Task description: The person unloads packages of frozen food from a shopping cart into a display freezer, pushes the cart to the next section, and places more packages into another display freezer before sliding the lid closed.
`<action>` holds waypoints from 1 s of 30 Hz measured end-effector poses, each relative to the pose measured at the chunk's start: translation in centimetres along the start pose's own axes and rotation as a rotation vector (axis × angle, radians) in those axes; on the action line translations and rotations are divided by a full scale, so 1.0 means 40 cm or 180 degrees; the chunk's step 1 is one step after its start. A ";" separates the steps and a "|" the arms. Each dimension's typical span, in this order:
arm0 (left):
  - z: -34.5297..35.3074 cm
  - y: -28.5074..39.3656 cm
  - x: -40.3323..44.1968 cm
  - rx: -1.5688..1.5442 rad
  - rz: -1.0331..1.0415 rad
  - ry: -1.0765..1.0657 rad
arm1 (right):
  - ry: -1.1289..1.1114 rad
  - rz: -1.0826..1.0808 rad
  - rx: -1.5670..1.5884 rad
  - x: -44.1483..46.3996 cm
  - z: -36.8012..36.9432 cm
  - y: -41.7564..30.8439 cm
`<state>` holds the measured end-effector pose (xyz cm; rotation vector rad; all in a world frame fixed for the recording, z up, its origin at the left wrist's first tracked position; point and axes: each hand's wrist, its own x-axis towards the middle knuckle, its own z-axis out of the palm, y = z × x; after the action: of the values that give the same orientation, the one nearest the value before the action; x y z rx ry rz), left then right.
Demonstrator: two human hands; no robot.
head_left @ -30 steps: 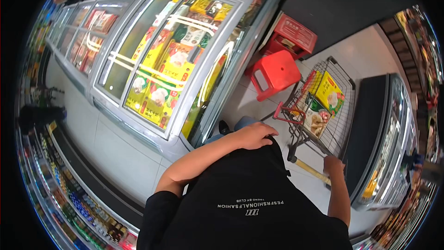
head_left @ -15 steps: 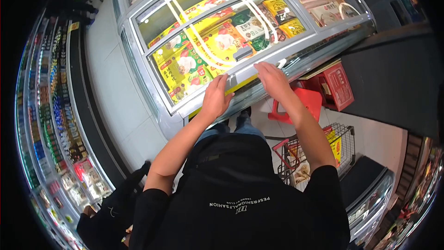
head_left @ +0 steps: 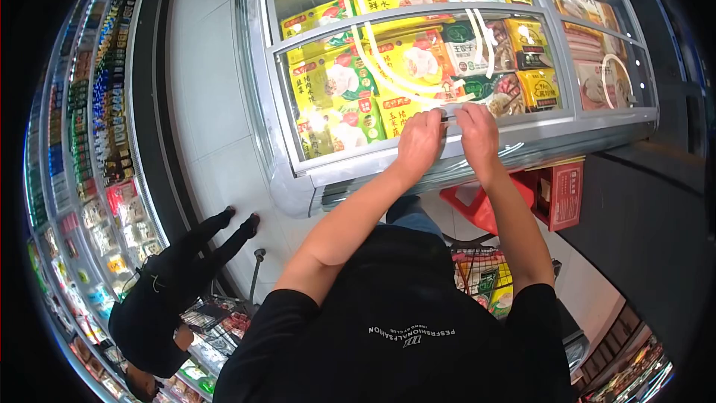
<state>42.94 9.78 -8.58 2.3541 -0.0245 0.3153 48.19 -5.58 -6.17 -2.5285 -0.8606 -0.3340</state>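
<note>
- The chest freezer (head_left: pixel 350 163) is filled with yellow food packets (head_left: pixel 343 78), with a white packet (head_left: pixel 468 58) set among them.
- The pale tiled floor (head_left: pixel 212 104) is occupied by a red stool (head_left: pixel 477 213) and a person in black (head_left: pixel 160 276).
- The shelving unit (head_left: pixel 154 97) is lined with small containers (head_left: pixel 110 104).

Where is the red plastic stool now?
In the head view, right of centre, the red plastic stool shows below the grey glass-topped freezer, partly hidden by the person's right forearm, left of the red printed box.
</note>
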 end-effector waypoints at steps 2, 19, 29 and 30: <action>-0.003 -0.008 0.013 -0.0071 0.0105 -0.0018 | -0.0014 0.0074 -0.0035 0.009 -0.005 -0.003; 0.008 -0.142 0.330 0.0637 0.0173 0.0091 | 0.0289 -0.0447 0.0185 0.298 0.163 0.156; 0.008 -0.240 0.559 0.1114 0.0242 0.0278 | 0.0488 -0.0732 0.0258 0.533 0.235 0.235; 0.009 -0.249 0.575 0.1165 0.0228 0.0268 | 0.0403 -0.0663 0.0193 0.547 0.240 0.238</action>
<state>66.42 18.43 -10.28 2.7035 -0.0114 0.4887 71.92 3.62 -9.81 -2.3388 -1.0693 -0.5198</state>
